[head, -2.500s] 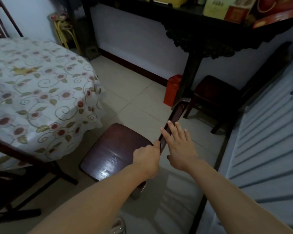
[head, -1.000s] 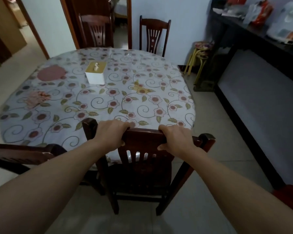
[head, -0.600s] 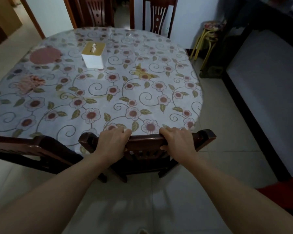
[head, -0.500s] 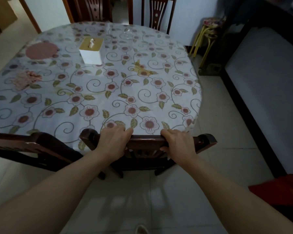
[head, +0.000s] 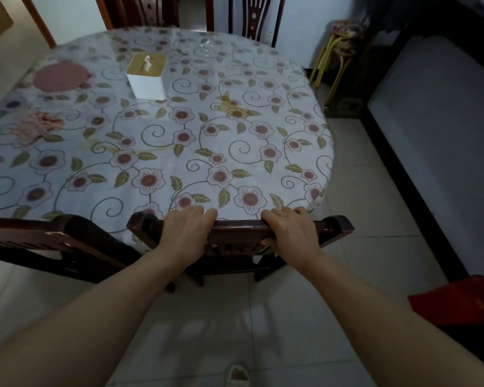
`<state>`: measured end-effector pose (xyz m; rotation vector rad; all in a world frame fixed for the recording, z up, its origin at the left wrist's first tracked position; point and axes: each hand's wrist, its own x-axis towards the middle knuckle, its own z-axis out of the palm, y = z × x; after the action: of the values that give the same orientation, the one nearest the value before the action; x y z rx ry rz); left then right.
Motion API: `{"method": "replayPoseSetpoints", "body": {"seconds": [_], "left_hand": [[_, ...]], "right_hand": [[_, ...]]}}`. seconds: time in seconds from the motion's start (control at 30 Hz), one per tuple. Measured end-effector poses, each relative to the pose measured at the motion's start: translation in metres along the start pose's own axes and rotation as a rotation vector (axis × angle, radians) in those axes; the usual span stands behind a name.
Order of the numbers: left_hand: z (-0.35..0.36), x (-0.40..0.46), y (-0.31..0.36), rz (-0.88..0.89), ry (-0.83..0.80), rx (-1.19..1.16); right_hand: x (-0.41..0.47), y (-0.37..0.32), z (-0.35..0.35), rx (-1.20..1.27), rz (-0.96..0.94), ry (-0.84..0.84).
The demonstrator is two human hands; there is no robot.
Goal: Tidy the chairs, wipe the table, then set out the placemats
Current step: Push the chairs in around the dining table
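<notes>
Left hand [head: 185, 230] grips the top rail of the chair [head: 241, 229], fingers curled over the far edge of the rail, wrist on the near side. Right hand [head: 289, 231] grips the same rail further right, fingers wrapped over the top, thumb tucked under the near face. Both forearms reach in from the bottom of the view. The chair is dark wood, its back standing right against the near edge of the counter [head: 162, 152] — the rail meets the hanging edge of the cloth, and the seat is hidden under the counter; only parts of the back slats and legs show below the rail. The counter is round, covered by a pale cloth printed with flowers and scrolling vines under a clear glossy sheet. On it, toward the far left, stands a white tissue box [head: 147, 76] with a tan lid and a tissue sticking up. Left of the box lies a round pink placemat [head: 60, 76]; nearer, a pinkish crumpled cloth [head: 37, 127] at the left edge. A second chair [head: 53, 244] shows at lower left, just beside the held one. Two more chair backs stand on the far side — one [head: 256, 16] behind the counter's far right, another [head: 151, 11] to its left. A stool [head: 344, 33] with yellow legs stands by the wall at right. Pale floor tiles [head: 221, 331] below.
</notes>
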<state>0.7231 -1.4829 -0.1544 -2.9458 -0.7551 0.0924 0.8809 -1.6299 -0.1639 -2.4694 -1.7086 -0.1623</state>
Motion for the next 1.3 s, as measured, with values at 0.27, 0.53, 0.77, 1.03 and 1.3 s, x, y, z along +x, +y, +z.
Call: {"method": "replayPoseSetpoints", "body": {"seconds": [0.27,0.53,0.77,1.03,1.3], "left_hand": [[0.002,-0.001,0.003,-0.001,0.020,-0.013],[-0.009,-0.011,0.008,-0.098,-0.114,-0.175],[-0.044,-0.030,0.005,-0.126,-0.206,-0.290],[-0.072,-0.042,0.011,-0.100,-0.221,-0.301],[-0.087,-0.020,0.036,-0.033,-0.217,-0.326]], "right_hand": [[-0.003,-0.002,-0.001,-0.095,0.042,-0.044],[-0.005,-0.008,-0.016,-0.112,0.084,-0.205],[-0.017,-0.027,-0.053,-0.035,0.186,-0.377],[-0.038,-0.039,-0.083,-0.026,0.220,-0.374],[-0.051,-0.009,-0.110,-0.020,0.303,-0.339]]}}
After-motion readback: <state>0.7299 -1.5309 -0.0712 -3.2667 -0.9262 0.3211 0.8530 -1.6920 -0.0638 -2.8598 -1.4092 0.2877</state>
